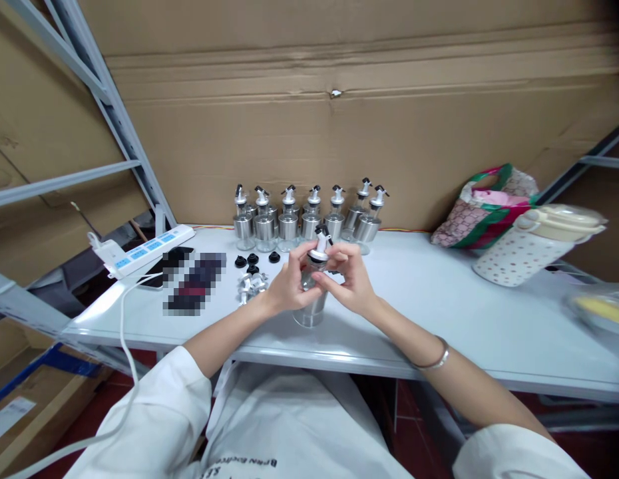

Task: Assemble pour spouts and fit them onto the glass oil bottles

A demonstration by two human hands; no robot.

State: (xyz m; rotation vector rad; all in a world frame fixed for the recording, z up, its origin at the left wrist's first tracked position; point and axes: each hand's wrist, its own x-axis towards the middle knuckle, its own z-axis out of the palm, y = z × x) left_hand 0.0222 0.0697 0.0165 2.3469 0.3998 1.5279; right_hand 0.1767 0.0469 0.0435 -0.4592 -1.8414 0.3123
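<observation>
A glass oil bottle with a steel sleeve (310,311) stands upright on the table close to its front edge. Its neck carries a silver and black pour spout (320,245). My left hand (292,283) is closed around the left side of the neck, just under the spout. From the right, my right hand (350,279) grips the same neck, thumb and fingers against it. Both hands partly cover the bottle's upper part. Left of my left hand lie several silver spout parts (250,286) and several black caps (253,259).
Several similar bottles (288,227) stand along the cardboard wall. On the left are a power strip (152,251) with a white cable and a phone. A patterned bag (482,209), a dotted jug (519,253) and a covered bowl (602,311) occupy the right side.
</observation>
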